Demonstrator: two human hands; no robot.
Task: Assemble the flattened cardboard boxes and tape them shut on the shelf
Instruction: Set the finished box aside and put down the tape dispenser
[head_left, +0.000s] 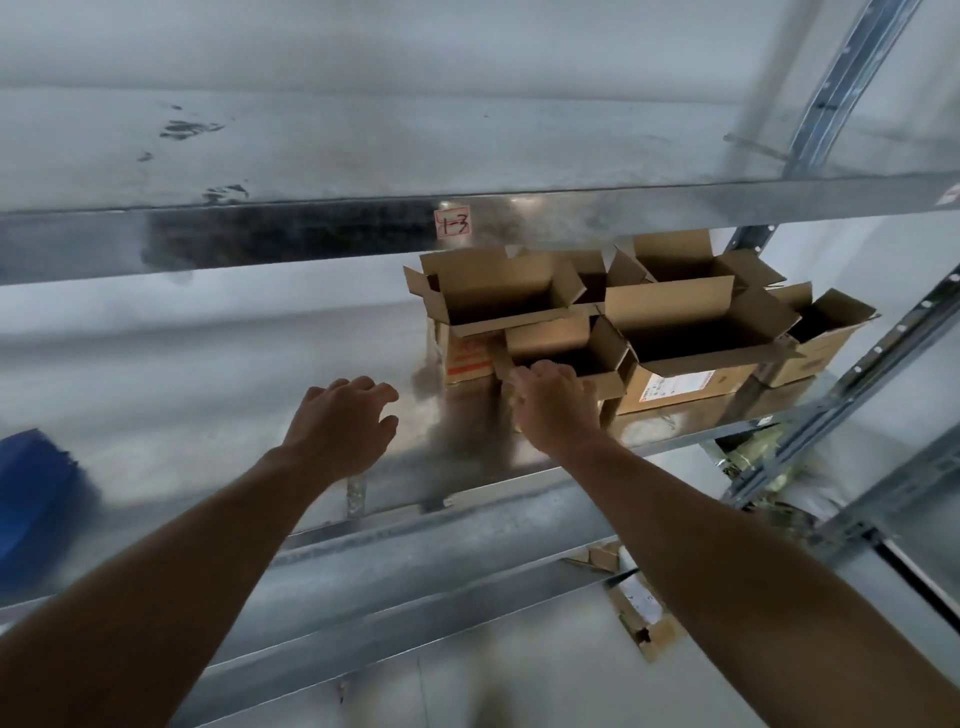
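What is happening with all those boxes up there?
A person is putting cardboard boxes together on a metal shelf. Their right hand grips the near edge of a small cardboard box at the front of the group. Their left hand hovers beside it with its fingers spread, holding nothing. Behind it stand several other boxes, all with their top flaps open, so none is closed on top yet.
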